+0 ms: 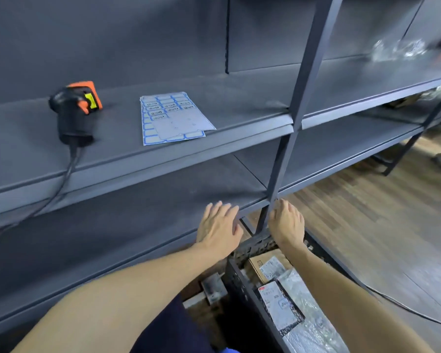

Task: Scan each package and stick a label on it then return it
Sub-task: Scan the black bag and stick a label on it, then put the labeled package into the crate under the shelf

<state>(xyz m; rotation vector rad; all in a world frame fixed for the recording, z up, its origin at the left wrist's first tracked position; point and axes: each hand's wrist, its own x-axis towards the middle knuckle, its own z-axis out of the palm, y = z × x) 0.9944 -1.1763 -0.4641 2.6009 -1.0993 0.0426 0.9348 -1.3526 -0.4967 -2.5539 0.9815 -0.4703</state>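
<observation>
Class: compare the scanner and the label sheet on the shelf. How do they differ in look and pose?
The scanner is bulky, black and orange, with a cable trailing off the shelf; the label sheet is thin, pale, blue-bordered and lies flat. The scanner sits left, the label sheet right. Both rest on the same shelf, untouched.

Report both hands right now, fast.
Left hand: open, fingers straight, lying over the lower shelf's front edge, holding nothing.
Right hand: open, fingers extended beside the rack upright, holding nothing.

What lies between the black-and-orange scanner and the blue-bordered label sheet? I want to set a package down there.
In the head view, only bare dark grey shelf separates the black-and-orange scanner from the blue-bordered label sheet.
</observation>
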